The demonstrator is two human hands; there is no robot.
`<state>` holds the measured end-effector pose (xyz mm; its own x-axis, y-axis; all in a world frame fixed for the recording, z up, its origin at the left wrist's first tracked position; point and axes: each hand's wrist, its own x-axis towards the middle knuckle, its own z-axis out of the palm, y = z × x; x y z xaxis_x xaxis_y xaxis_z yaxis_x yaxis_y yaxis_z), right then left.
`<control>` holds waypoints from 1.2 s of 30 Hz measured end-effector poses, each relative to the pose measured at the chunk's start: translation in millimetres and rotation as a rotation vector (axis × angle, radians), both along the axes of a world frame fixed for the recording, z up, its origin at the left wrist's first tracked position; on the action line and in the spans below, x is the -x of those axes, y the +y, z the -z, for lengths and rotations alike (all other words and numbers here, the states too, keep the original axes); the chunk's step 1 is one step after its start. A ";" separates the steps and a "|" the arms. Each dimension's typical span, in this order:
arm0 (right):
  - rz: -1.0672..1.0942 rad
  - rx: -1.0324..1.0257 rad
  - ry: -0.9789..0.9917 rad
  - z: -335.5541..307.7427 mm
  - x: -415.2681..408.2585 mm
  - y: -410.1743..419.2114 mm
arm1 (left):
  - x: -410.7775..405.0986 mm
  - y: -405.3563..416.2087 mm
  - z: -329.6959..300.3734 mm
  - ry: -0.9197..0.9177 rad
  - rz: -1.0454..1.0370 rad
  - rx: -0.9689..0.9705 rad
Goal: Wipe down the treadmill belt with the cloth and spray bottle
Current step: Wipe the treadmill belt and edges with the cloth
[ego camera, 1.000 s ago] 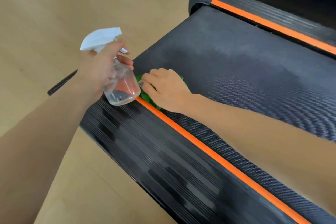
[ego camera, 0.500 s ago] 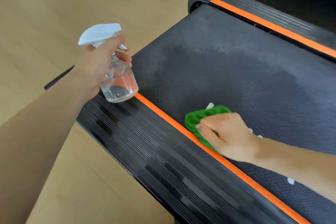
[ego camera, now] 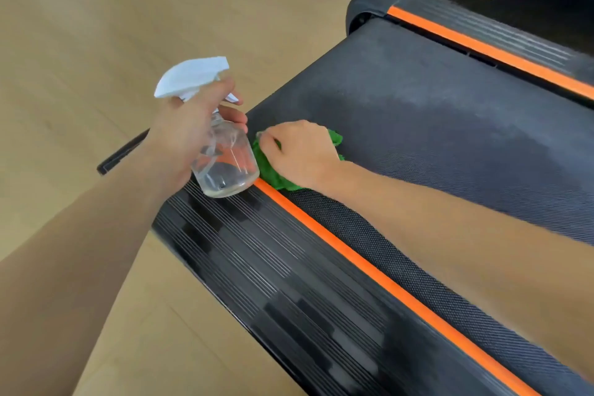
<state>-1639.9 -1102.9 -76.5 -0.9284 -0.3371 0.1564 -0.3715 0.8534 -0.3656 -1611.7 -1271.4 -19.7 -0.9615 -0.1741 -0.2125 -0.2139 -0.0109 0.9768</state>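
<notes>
Risk first: crumpled green microfibre cloth (ego camera: 271, 170) pressed right at the near edge of the black textured treadmill belt (ego camera: 450, 138), touching the orange trim stripe (ego camera: 369, 270). Likely to ride up onto the stripe and the ribbed black side rail (ego camera: 273, 283), leaving the belt's margin unwiped. Could also bump the clear round spray bottle with white trigger head (ego camera: 225, 167), held just beside the cloth. A drip from the bottle onto the light wooden floor (ego camera: 128, 10) would make a slip hazard.

Right hand (ego camera: 302, 154) knuckles up, fingers (ego camera: 273, 141) curled down over the cloth, gripping and pressing it onto the belt; forearm stretched across the belt from the right. Left hand (ego camera: 189, 135) raised over the rail, fingers wrapped round the bottle's neck, one under the trigger, nozzle aimed away toward the floor side. Bottle nearly empty. Paler and darker patches on the belt farther out, possibly damp; cannot tell.
</notes>
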 end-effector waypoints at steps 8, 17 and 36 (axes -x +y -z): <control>-0.175 -0.127 0.032 11.2 -72.4 65.8 | -0.3 -12.9 -5.8 -0.016 -0.013 -0.040; -0.055 0.020 0.139 -1.5 -43.6 53.8 | -0.3 -31.3 -7.9 -0.009 -0.045 -0.016; 0.131 -0.017 0.192 6.1 45.1 -47.0 | 14.4 -46.1 -7.6 -0.097 0.000 0.001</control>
